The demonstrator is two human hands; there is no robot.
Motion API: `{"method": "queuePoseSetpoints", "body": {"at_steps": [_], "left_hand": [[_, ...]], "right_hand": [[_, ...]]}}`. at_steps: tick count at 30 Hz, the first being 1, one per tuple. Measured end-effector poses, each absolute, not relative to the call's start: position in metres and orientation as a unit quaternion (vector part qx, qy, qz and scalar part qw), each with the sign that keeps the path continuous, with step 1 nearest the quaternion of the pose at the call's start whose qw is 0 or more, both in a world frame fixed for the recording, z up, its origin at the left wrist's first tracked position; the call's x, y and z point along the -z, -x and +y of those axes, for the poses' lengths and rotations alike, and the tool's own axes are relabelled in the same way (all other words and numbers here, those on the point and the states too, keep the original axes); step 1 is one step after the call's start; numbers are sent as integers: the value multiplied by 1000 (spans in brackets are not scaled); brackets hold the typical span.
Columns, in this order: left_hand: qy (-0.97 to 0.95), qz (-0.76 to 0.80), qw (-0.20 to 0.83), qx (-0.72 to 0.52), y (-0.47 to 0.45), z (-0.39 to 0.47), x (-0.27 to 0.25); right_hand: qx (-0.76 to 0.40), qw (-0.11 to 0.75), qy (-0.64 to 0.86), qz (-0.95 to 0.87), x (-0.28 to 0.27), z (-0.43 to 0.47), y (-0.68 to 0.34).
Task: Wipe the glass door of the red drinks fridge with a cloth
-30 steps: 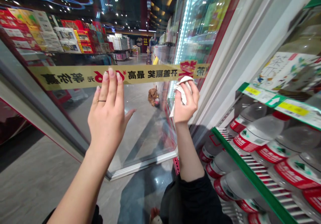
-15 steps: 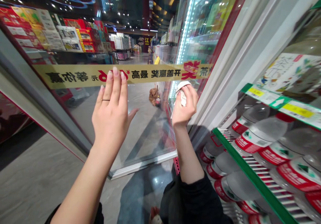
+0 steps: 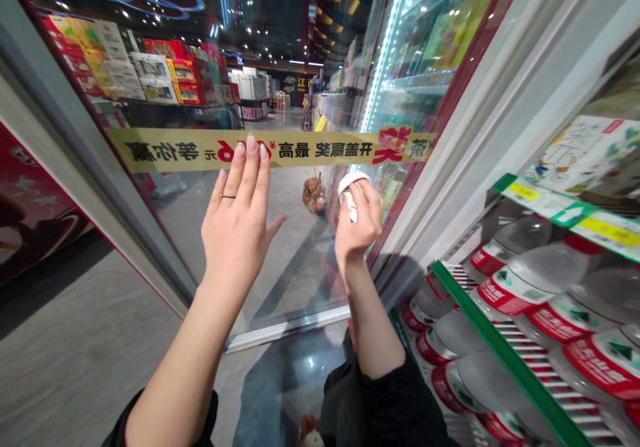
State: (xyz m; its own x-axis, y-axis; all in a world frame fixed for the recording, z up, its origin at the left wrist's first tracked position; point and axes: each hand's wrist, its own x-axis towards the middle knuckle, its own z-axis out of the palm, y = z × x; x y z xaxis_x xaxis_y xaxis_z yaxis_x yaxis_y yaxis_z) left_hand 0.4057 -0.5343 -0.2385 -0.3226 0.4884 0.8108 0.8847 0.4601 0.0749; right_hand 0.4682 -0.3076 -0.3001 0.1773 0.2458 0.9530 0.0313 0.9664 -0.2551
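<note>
In the head view a glass door (image 3: 295,260) in a pale metal frame stands open before me, with a yellow printed strip (image 3: 180,152) across it, its lettering mirrored. My left hand (image 3: 237,213) lies flat against the glass, fingers straight and fingertips over the strip. A thin dark ring circles one of its fingers. My right hand (image 3: 361,223) is closed round a crumpled white cloth or tissue (image 3: 349,183), held at the glass just below the strip's right part. The fingers hide much of this white piece.
Shelves with large water bottles (image 3: 520,280) and a green price rail (image 3: 570,210) stand close on the right. Stacked boxes (image 3: 150,73) show through the glass. A red printed panel (image 3: 40,207) is at the far left, above grey floor (image 3: 95,340).
My right hand with the white piece has moved slightly left and down across the glass. My left hand stays at the same place on the strip. The view has shifted a little left.
</note>
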Motion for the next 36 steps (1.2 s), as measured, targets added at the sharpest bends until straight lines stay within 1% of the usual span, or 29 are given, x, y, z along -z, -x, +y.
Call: {"method": "queuePoseSetpoints", "body": {"at_steps": [3,5,9,12,17,20,23,28,33,36], "left_hand": [[444,-771,376,260,-405,-534,238],[443,-770,382,254,-405,-534,238],[439,-774,383,249,-406,-534,239],[439,-773,374,265,-406,-533,240],[445,-769,365,279,-405,-533,240],[441,-772,370,271,-405,-533,240],[438,-772,380,261,-406,-532,241],[442,-770,376,265,-408,-534,240],[450,-768,358,282,-409,-536,240],[460,-745,379,301,-401,-534,245]], "right_hand": [[-84,732,88,-670,287,-309,-463],[-90,729,91,-672,277,-302,-464],[-79,759,119,-636,278,-295,-469],[-49,770,91,-630,286,-308,-468],[-16,717,18,-697,280,-327,-462],[8,741,28,-671,279,-323,-460],[11,766,83,-637,286,-316,-459],[-11,742,83,-665,288,-309,-459],[26,801,115,-587,282,-310,-456],[43,812,123,-569,287,-321,-452]]}}
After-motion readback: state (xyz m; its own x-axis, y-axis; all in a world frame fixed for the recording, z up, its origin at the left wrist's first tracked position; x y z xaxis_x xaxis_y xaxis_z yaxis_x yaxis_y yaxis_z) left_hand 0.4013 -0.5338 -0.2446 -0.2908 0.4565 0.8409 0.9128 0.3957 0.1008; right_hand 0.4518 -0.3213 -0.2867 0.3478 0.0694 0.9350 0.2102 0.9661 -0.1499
